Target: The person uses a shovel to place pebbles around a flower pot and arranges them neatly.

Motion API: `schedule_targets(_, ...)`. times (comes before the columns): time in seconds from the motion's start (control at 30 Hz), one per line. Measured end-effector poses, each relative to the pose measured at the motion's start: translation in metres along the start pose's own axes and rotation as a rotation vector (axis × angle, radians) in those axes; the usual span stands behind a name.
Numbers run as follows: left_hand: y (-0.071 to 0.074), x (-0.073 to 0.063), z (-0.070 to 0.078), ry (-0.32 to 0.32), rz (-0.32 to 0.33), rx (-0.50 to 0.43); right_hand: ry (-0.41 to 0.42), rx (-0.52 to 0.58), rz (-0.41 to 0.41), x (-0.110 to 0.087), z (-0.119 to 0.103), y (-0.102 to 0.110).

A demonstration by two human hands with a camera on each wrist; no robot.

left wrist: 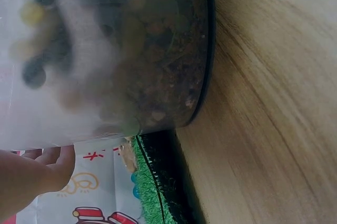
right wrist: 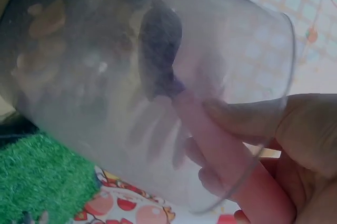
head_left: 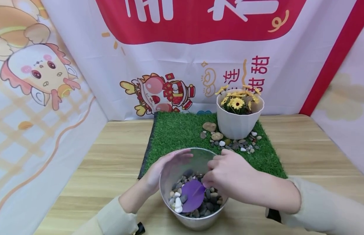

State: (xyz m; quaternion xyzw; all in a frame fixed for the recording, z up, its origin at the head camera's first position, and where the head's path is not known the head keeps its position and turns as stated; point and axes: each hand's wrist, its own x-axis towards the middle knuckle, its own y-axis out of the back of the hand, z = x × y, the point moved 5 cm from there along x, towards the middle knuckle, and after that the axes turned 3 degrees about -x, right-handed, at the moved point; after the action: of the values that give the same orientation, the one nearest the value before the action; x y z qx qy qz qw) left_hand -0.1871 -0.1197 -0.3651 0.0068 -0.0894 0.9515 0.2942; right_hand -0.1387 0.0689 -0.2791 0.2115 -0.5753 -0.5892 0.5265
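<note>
A clear round container point(head_left: 196, 224) with pebbles and dark soil inside stands at the front of the table, its mouth facing me. My left hand point(head_left: 157, 171) rests along its left outer wall, fingers fairly straight and reaching toward the back rim. Over the right rim, my right hand point(head_left: 232, 174) grips the pink handle point(right wrist: 216, 145) of a small shovel, fingers curled round it. The shovel's purple blade point(head_left: 194, 195) is inside the container, above the pebbles. Several white stones point(head_left: 178, 202) lie to the left of the blade.
Behind the container lies a green turf mat point(head_left: 182, 130) on the wooden table point(head_left: 296, 140). A white pot point(head_left: 239, 122) of yellow flowers stands on it, with loose pebbles point(head_left: 240, 143) around its base. Printed cloths point(head_left: 188, 55) hang at the back and sides.
</note>
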Motion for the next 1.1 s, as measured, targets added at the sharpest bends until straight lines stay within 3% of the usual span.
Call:
schedule_targets(0.13, 0.001, 0.001, 0.000, -0.019, -0.011, 0.000, -0.005, 0.043, 0.065, -0.006, 0.006, 0.008)
schedule_targets(0.33, 0.002, 0.001, -0.001, -0.037, -0.021, 0.008, -0.012, 0.106, 0.072, -0.012, 0.012, 0.010)
schedule_targets(0.73, -0.001, 0.000, 0.000, -0.015, -0.035, -0.050, -0.096, 0.222, 0.147, -0.020, 0.022, 0.020)
schedule_targets(1.1, -0.001, 0.001, 0.000, -0.012, -0.030, -0.030, -0.141, 0.235, 0.237, -0.032, 0.028, 0.021)
